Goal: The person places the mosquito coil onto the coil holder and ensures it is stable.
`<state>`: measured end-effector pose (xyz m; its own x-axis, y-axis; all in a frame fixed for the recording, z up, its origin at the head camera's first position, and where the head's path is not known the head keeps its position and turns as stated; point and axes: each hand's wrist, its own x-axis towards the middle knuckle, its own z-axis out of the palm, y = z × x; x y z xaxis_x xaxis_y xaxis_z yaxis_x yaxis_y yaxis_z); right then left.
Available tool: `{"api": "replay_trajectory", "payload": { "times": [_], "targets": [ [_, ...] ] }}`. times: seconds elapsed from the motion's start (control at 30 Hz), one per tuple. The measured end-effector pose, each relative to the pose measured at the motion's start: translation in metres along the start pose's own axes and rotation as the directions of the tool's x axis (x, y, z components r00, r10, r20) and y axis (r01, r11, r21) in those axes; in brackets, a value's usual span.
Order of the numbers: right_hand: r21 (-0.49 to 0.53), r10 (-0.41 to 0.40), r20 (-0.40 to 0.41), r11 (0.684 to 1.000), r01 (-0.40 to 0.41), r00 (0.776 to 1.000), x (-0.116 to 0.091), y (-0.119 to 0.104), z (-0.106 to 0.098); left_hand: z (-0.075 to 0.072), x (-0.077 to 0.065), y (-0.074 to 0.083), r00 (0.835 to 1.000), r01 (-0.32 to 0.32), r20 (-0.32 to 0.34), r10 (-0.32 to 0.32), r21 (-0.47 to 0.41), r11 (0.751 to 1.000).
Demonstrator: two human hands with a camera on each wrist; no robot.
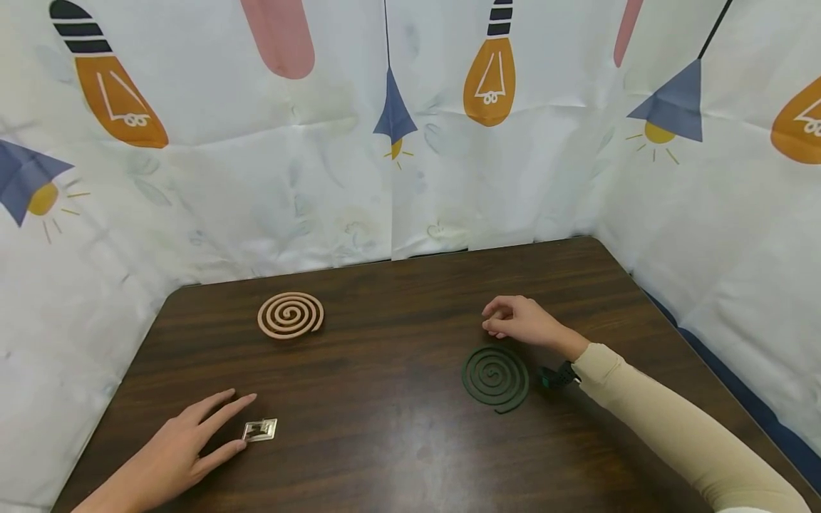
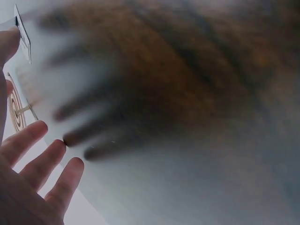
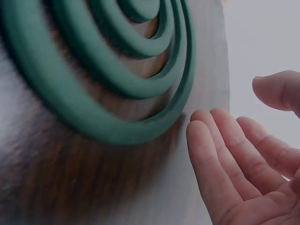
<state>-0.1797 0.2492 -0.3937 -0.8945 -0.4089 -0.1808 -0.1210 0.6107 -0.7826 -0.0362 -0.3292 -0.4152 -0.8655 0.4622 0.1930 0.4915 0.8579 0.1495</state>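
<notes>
A green mosquito coil (image 1: 482, 375) lies flat on the dark wooden table, its outer end toward the near side. My right hand (image 1: 529, 322) hovers just beyond it, fingers loosely bent and holding nothing. In the right wrist view the green coil (image 3: 126, 132) fills the upper left, beside the fingertips (image 3: 199, 133). At the near left, my left hand (image 1: 182, 445) is spread with straight fingers. Its thumb tip is right at the corner of a small shiny metal coil stand (image 1: 269, 429), which also shows in the left wrist view. Farther back lies a tan mosquito coil (image 1: 263, 318).
The brown table (image 1: 385, 342) has rounded far corners. Printed white cloth (image 1: 308, 206) hangs along its back and sides. A dark watch-like device (image 1: 556, 375) sits at the right wrist, below a beige sleeve (image 1: 667, 420).
</notes>
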Motion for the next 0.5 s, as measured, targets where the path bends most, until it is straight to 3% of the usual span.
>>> {"api": "replay_trajectory", "payload": {
  "times": [0.23, 0.5],
  "targets": [
    [-0.055, -0.04, -0.017, 0.998, 0.039, 0.999, -0.008, 0.013, -0.003, 0.004, -0.009, -0.001, 1.0, -0.026, -0.009, 0.026, 0.003, 1.0],
    [-0.063, -0.035, -0.02, 0.997, 0.034, 0.999, -0.017, 0.013, -0.001, 0.011, -0.012, -0.001, 0.997, -0.073, -0.012, 0.073, 0.019, 0.997]
  ]
}}
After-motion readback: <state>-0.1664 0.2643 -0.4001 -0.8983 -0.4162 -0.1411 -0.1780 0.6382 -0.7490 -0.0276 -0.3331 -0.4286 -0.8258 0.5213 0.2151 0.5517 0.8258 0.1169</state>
